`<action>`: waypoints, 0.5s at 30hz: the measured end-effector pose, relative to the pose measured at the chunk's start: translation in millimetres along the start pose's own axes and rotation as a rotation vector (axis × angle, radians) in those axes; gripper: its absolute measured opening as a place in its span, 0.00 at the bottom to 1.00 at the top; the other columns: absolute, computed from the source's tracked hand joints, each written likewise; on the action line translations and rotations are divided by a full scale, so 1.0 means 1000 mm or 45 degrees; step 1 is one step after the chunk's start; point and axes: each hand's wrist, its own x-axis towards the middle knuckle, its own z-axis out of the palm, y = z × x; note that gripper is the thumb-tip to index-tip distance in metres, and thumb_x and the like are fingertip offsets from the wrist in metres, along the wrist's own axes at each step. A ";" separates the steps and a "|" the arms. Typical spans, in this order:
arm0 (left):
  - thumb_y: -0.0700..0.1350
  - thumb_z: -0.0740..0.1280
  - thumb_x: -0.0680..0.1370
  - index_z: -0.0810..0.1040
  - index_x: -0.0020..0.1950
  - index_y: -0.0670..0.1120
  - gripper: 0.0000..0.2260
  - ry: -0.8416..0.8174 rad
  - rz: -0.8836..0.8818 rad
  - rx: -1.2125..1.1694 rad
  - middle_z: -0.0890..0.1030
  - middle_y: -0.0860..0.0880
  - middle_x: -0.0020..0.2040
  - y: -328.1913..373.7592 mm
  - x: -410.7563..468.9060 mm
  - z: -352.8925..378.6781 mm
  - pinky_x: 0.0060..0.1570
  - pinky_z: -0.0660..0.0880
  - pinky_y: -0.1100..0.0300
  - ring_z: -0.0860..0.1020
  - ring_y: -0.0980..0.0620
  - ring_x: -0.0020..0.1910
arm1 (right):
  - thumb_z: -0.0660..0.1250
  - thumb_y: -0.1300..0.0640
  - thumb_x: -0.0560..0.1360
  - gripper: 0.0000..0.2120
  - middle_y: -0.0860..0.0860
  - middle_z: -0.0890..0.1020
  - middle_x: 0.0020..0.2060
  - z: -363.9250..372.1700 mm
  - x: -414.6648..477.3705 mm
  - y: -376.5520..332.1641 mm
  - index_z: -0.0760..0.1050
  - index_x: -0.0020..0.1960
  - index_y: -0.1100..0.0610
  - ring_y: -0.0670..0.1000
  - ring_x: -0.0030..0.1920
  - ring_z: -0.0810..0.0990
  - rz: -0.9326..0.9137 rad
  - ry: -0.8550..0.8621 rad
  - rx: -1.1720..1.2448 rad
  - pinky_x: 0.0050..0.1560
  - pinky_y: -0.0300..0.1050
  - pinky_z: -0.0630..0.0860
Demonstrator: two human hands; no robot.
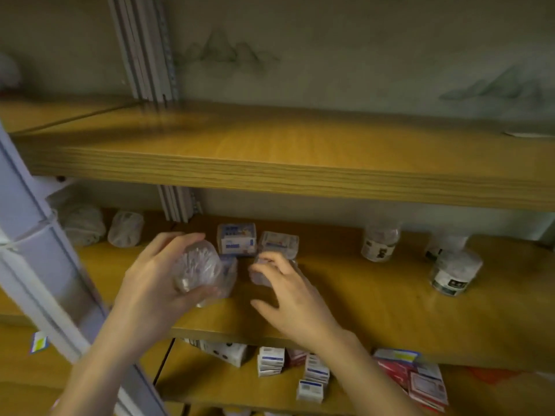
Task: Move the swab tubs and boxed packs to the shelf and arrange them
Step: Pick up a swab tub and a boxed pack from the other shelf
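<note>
Lbls on tubs point(453, 273) & boxes point(237, 243) too blurry to read.

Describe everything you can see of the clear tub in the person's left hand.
The swab tub is a round, clear plastic container packed with white-tipped swabs, blurred by motion. It lies tipped, one end towards the camera. The left hand grips it, fingers over the top, thumb beneath, above the middle shelf, just before a blue-and-white boxed pack.
</note>
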 end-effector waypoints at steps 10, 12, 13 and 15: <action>0.49 0.79 0.61 0.73 0.63 0.51 0.32 -0.171 0.171 -0.264 0.75 0.52 0.60 0.120 0.014 0.115 0.58 0.70 0.53 0.72 0.49 0.60 | 0.62 0.44 0.75 0.17 0.33 0.63 0.62 -0.094 -0.123 0.103 0.65 0.63 0.39 0.38 0.61 0.67 0.311 0.042 -0.142 0.59 0.38 0.68; 0.50 0.78 0.62 0.71 0.64 0.52 0.32 -0.247 0.236 -0.330 0.73 0.54 0.61 0.148 0.014 0.142 0.59 0.67 0.59 0.70 0.53 0.61 | 0.63 0.44 0.74 0.17 0.32 0.64 0.60 -0.111 -0.149 0.122 0.66 0.62 0.39 0.38 0.60 0.68 0.401 0.093 -0.160 0.58 0.39 0.70; 0.50 0.77 0.62 0.71 0.64 0.53 0.32 -0.280 0.278 -0.352 0.73 0.55 0.61 0.163 0.014 0.156 0.59 0.65 0.63 0.69 0.55 0.61 | 0.64 0.44 0.74 0.16 0.33 0.65 0.60 -0.118 -0.161 0.131 0.67 0.61 0.40 0.38 0.60 0.69 0.442 0.127 -0.160 0.56 0.39 0.71; 0.50 0.76 0.63 0.70 0.65 0.52 0.32 -0.346 0.347 -0.388 0.72 0.55 0.62 0.193 0.013 0.183 0.58 0.62 0.68 0.68 0.56 0.61 | 0.67 0.46 0.72 0.16 0.34 0.67 0.57 -0.131 -0.184 0.146 0.70 0.59 0.41 0.40 0.58 0.71 0.519 0.200 -0.154 0.54 0.39 0.72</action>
